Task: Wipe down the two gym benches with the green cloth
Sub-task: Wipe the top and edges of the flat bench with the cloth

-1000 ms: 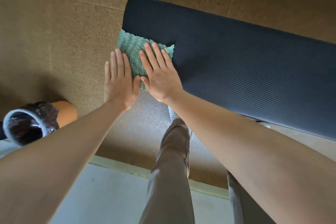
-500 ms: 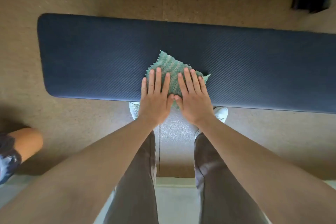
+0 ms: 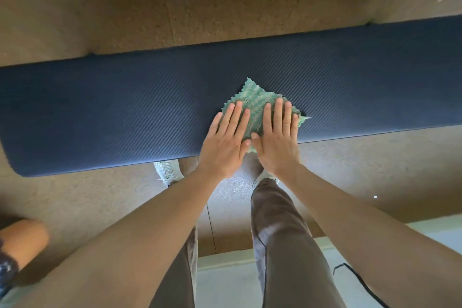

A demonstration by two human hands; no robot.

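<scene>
Surface: the dark padded surface (image 3: 125, 107) fills the middle; judging by the cloth's place, much of it lies to either side, so carry your strokes out to both ends.
Cloth: the green cloth (image 3: 255, 100) lies flat on the surface near its near edge; press evenly so it won't bunch.
Hands: your left hand (image 3: 226, 142) and right hand (image 3: 276, 142) lie open, palms down, side by side on the cloth, thumbs nearly touching, gripping nothing.

cloth (image 3: 257, 102): green, nubby terry under the fingers (image 3: 235, 117)
bench pad (image 3: 125, 107): dark, matt, finely ribbed beyond the fingertips
floor (image 3: 225, 7): speckled, cork-like, matt
</scene>
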